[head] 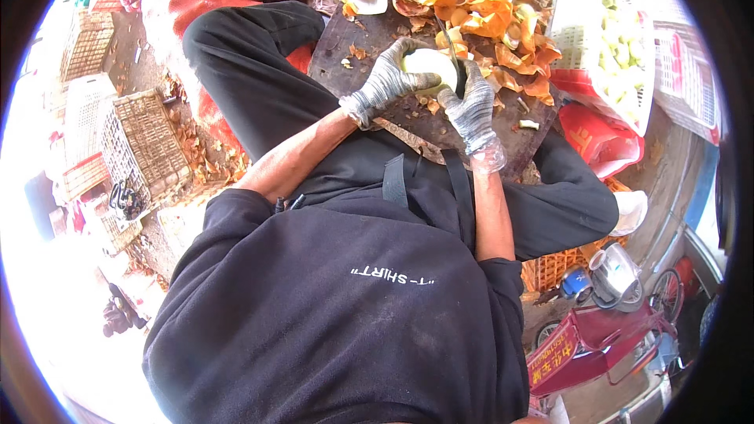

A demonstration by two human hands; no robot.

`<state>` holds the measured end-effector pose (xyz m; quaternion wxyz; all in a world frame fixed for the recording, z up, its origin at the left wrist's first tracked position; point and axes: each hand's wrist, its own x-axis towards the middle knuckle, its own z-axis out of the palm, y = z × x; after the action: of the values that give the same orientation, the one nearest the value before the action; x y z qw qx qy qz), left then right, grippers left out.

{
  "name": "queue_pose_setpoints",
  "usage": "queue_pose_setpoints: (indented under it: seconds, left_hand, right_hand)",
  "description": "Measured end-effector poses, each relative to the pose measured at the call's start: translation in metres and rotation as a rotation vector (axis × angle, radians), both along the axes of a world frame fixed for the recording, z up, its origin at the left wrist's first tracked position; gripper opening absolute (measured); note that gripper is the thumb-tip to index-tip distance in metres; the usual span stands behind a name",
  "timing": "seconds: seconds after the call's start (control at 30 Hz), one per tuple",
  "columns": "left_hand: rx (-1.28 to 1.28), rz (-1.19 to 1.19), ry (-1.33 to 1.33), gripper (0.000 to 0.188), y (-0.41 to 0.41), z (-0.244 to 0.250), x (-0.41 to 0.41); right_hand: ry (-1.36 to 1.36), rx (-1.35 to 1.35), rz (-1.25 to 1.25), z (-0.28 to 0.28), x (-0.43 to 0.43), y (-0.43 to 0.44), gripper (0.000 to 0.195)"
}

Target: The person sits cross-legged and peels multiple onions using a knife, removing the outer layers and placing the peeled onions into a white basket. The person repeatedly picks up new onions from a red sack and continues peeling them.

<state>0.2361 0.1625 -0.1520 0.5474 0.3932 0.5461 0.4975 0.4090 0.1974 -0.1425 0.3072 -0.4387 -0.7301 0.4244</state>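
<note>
My left hand (389, 78), in a grey knit glove, grips a pale peeled onion (430, 66) above a dark board (365, 41) across my lap. A knife (449, 41) is in my gloved right hand (471, 103), its dark blade against the onion's right side. The fingers partly hide the knife's handle. Orange-brown onion skins (483, 6) lie heaped on the far part of the board, just beyond the knife. A pale cut scrap (529, 124) rests to the right of my right hand.
A white plastic crate (580, 17) of peeled onions (621, 53) stands at the right, beside a red bag (601, 138). Red mesh sacks (177, 6) lie at the left. Farther left are slatted crates (147, 144); a red cargo tricycle (589, 341) stands at lower right.
</note>
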Motion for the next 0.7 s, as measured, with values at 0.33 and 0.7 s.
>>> queue_pose_setpoints:
  seconds: [0.33, 0.7]
  left_hand:
    - [-0.09, -0.097, -0.611, 0.058, -0.004, 0.004, 0.002]
    - [-0.075, -0.163, -1.097, 0.064, -0.012, 0.015, -0.005]
  right_hand:
    - [0.442, -0.328, -0.345, 0.014, 0.01, 0.007, 0.025]
    - [0.573, -0.308, -0.507, 0.068, 0.016, 0.046, 0.018]
